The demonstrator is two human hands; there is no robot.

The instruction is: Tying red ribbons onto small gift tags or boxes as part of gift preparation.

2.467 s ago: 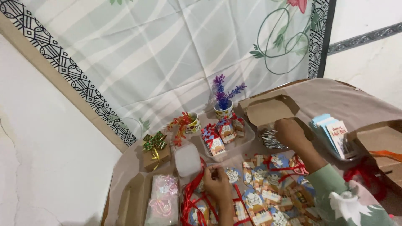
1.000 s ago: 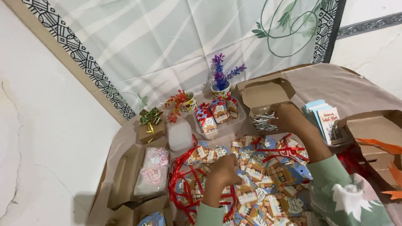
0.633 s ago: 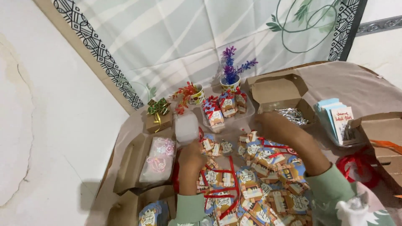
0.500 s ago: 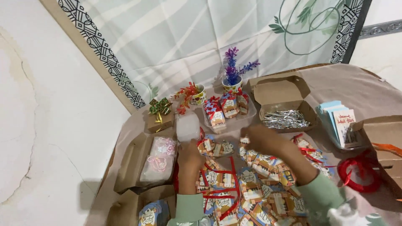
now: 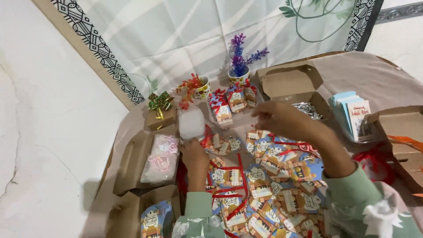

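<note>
Working over a table (image 5: 352,70) strewn with printed gift tags (image 5: 264,185) and red ribbon (image 5: 240,176), I watch both hands from the head camera. My left hand (image 5: 194,154) rests on the tags at the near-left edge of the spread, fingers curled toward a tag by the frosted packet (image 5: 191,123); whether its grip is closed on that tag I cannot tell. My right hand (image 5: 282,121) hovers over the far side of the spread, just in front of the open brown box (image 5: 291,83) holding silvery bits; its fingertips are drawn together, yet nothing pinched shows clearly, so I cannot tell its grip either. In my judgement the step is best done by lifting one tag at a time by an edge, keeping ribbon loops clear of the fingers, and steadying the neighbours with the other hand so the overlapping pile does not slide toward the purple flower pot (image 5: 240,72).
</note>
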